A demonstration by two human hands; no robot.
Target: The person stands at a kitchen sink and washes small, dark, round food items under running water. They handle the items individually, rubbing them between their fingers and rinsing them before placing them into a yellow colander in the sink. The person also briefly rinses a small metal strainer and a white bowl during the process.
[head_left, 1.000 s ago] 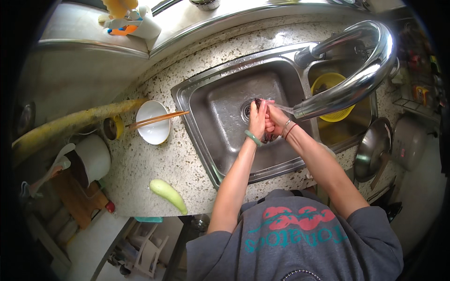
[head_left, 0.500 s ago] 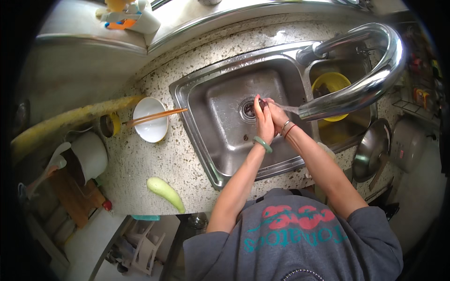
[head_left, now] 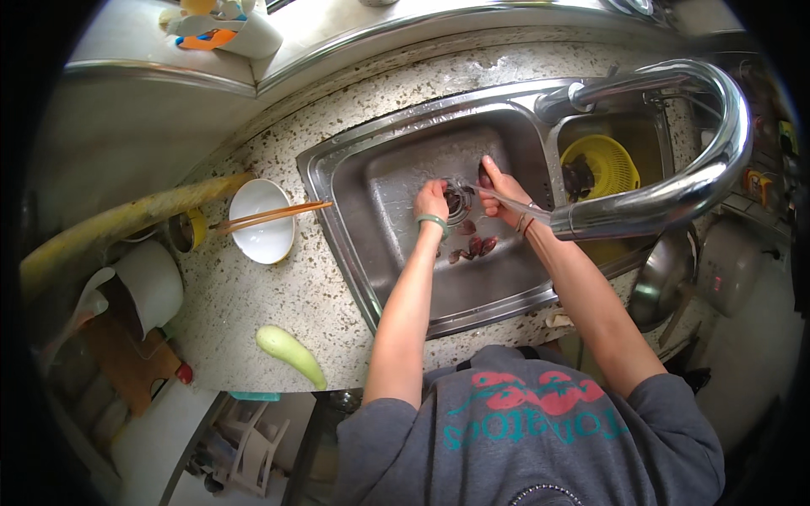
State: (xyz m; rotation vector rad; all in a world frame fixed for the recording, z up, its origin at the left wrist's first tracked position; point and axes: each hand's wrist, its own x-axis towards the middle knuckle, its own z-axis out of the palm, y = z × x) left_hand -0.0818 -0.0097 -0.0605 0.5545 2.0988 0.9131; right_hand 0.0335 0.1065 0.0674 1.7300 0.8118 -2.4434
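In the large steel sink [head_left: 392, 287], my left hand [head_left: 431, 200] is closed beside the drain strainer [head_left: 456, 202], its fingers curled; anything inside them is hidden. To the right of the drain, my right hand [head_left: 502, 190] grips a small dark, reddish-brown piece [head_left: 484, 175] between thumb and fingers. Several similar dark red pieces [head_left: 482, 246], wet and loose, lie on the sink floor below the drain, and more dark bits show around the strainer. From the curved chrome faucet [head_left: 650, 207] a stream of water [head_left: 506, 201] runs past my right hand toward the drain.
A yellow basket [head_left: 620, 169] with dark pieces stands in the smaller right basin. Left of the sink, wooden chopsticks [head_left: 274, 213] lie across a white bowl [head_left: 253, 240]. A pale green, elongated vegetable [head_left: 291, 356] rests near the counter's front edge. A pan lid [head_left: 662, 282] leans at the right.
My hands have moved apart, the left one leftward and the right one slightly right. Dark red pieces on the sink floor now show where my hands and forearms were.
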